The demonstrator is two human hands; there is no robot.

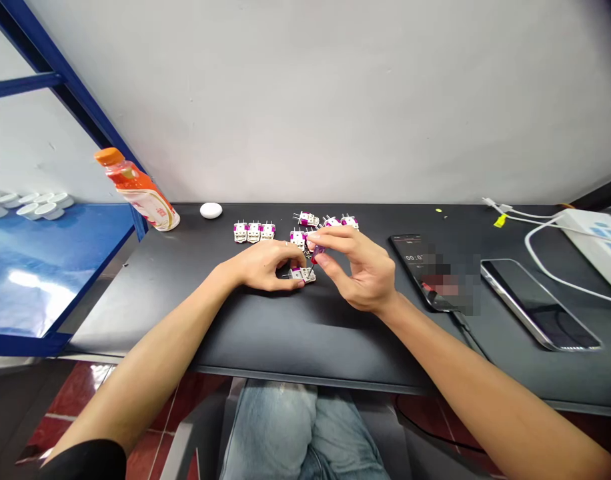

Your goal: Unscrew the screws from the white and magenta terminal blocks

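Pinching the block (298, 274) on the table (285, 330) with my left hand (266, 263), I grip the driver (318, 251) in my right hand (363, 272) (tip at the block's end); steady, straight pressure should prevent slips.

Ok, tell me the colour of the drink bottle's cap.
Orange; the bottle cap shows in the head view.

Bright light leaves white glare on the blue table (85, 250); lens distortion stretches the edges.
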